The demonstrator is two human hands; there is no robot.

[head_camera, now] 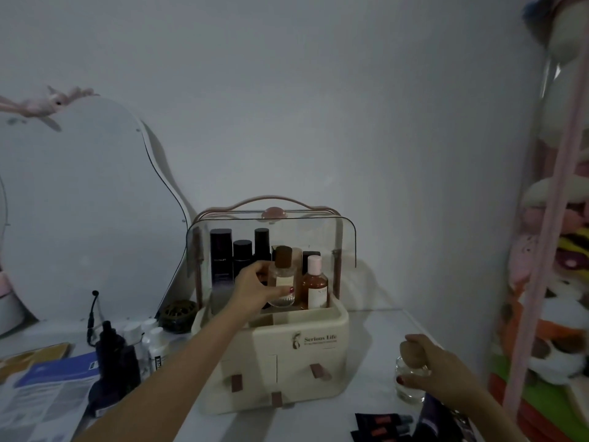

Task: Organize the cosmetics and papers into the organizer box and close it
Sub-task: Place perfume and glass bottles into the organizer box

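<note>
The organizer box (271, 342) sits in front of me on the white table (366, 346), cream-coloured, with a pink carry handle on top and its clear curved lid (271, 237) swung up and open. Brown tabs mark the drawers on its front face; I count four. Behind it to the left leans a wavy-edged mirror (79, 202); to the right hangs a clear bag of plush toys (554, 250), close to the table's right edge.

Inside the box's top compartment I count three tall dark bottles (242, 253) at the back left and one amber bottle (315, 283) with a pale pink cap at the right. My left hand (255, 290) reaches into that compartment, fingers curled round a clear glass bottle (282, 282) with a brown cap, held upright just beside the amber one.

My right hand (436, 371) is low at the right, well apart from the box, fingers wrapped around a round-stoppered clear bottle (411, 374) standing on the table.

Left of the box stand a dark pump bottle (111, 349) and a few white bottles (153, 342); papers (47, 387) lie at the table's left edge. Small dark sachets (382, 424) lie near the front edge. Bare tabletop shows between the box and my right hand.
</note>
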